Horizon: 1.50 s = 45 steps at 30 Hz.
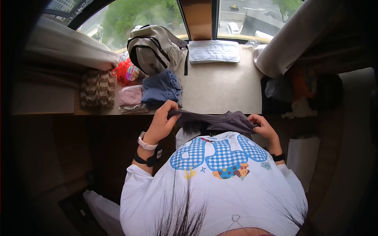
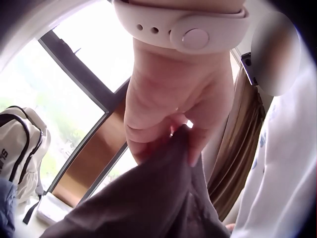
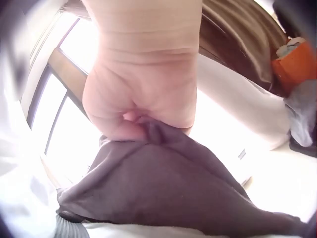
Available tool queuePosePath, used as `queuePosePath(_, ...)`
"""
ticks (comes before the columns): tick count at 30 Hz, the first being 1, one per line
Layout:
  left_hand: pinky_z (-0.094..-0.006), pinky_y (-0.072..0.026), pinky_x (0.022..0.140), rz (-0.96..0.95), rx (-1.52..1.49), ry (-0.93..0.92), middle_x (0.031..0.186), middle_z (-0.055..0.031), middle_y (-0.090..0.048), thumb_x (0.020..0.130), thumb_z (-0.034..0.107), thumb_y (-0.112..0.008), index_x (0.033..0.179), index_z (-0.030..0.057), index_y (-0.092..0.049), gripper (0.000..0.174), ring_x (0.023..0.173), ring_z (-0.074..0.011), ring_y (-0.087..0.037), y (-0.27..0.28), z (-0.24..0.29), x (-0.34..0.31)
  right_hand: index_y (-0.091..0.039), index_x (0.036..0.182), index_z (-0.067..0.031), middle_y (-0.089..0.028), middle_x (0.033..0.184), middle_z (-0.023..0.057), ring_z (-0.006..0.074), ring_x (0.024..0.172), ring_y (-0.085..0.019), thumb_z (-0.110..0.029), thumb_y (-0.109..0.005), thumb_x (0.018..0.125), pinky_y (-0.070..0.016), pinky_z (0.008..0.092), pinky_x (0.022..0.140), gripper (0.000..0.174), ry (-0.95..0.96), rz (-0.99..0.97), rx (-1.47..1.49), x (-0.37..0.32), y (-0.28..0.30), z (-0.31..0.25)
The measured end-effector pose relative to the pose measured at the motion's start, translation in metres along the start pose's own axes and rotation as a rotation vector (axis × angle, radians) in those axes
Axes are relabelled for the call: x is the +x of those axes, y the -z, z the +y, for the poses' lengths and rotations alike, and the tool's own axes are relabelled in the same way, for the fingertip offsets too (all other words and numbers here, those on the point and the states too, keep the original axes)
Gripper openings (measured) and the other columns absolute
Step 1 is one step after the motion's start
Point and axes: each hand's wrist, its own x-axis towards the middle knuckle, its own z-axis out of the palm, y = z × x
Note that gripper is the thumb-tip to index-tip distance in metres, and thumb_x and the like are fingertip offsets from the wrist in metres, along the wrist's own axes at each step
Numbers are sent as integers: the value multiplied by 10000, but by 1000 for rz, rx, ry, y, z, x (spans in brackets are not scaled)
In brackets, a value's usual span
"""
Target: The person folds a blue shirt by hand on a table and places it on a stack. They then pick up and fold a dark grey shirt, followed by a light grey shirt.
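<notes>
A dark grey-brown piece of cloth [image 1: 222,121] stretches between both hands in front of the white shirt, at the near edge of the window counter. My left hand [image 1: 163,120] pinches one end between thumb and fingers; in the left wrist view the cloth [image 2: 148,193] hangs from the fingertips in a peak. The other end is gripped by my right hand [image 1: 265,129]. Seen from the right wrist, the fabric [image 3: 153,183] spreads out broadly below the fingers. Folds hide what kind of garment it is. Folded blue clothing [image 1: 160,87] lies just beyond the left hand.
Beside the blue pile sit folded pink clothing [image 1: 130,95] and a brown patterned bundle [image 1: 97,89]. Behind them stand a red bag [image 1: 123,74] and a beige backpack [image 1: 153,51]. A folded white towel [image 1: 214,52] lies by the window. Dark bags [image 1: 277,92] fill the right side.
</notes>
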Motion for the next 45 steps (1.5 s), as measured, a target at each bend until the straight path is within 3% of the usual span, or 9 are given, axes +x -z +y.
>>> queuePosePath(2,-239,-404,611,148,-72,-46,725,-83,-524,723,-19,-591,928,5,-526,217,650,-140,-489,-6,-8,2,-525,865,-14,-428,675,-30,72,602,-395,-208,-668,668,-302,213,527,310,-114,-43,-49,0,-13,4)
queuePosePath(12,-211,-460,602,200,15,-75,775,-87,-645,639,-20,-692,944,7,-643,310,650,-97,-582,12,-20,23,-545,812,27,-473,659,47,110,628,-441,-62,-504,800,-354,242,576,99,338,347,-456,22,-11,-40)
queuePosePath(19,-209,-438,614,497,27,-558,770,-28,-599,725,-1,-649,883,-6,-576,174,699,-73,-554,46,39,79,-553,781,13,-476,663,-57,7,604,-400,-183,-483,900,-325,161,529,240,562,440,-69,44,9,-125)
queuePosePath(22,-179,-390,598,146,-174,-270,752,-4,-567,775,55,-626,903,14,-547,156,670,-45,-499,43,33,102,-582,830,25,-554,720,-27,13,643,-471,-186,-475,906,-377,149,577,249,645,456,96,43,7,-160)
queuePosePath(30,-153,-367,594,-215,-307,-237,729,12,-558,749,37,-640,1067,33,-506,345,670,-25,-487,56,69,96,-588,911,36,-590,788,5,39,713,-523,-157,-489,895,-407,159,650,217,708,543,-112,26,44,-181)
queuePosePath(34,-190,-352,519,-655,239,-7,601,33,-478,716,70,-656,869,-10,-596,183,562,-20,-423,76,56,114,-555,882,26,-522,736,-18,28,680,-453,-127,-491,889,-367,165,617,166,628,437,-423,31,54,-177)
queuePosePath(38,-206,-367,553,-119,79,-308,638,11,-498,757,53,-604,789,-27,-577,91,582,-44,-435,87,78,87,-545,853,22,-547,726,20,41,682,-491,-152,-450,907,-391,171,613,206,767,773,-681,-13,16,-208)
queuePosePath(41,-209,-380,714,56,-120,-660,819,-68,-543,821,2,-494,876,-50,-539,87,769,-115,-500,86,114,60,-542,863,27,-599,761,87,105,704,-578,-147,-376,922,-449,201,649,248,1060,922,-295,-41,-9,-221)
queuePosePath(45,-160,-340,634,192,-128,-442,757,15,-511,840,46,-533,884,-3,-546,66,706,-37,-422,76,85,80,-468,699,-8,-383,602,12,64,558,-352,-185,-739,634,-306,205,501,330,753,512,-898,-10,32,-212)
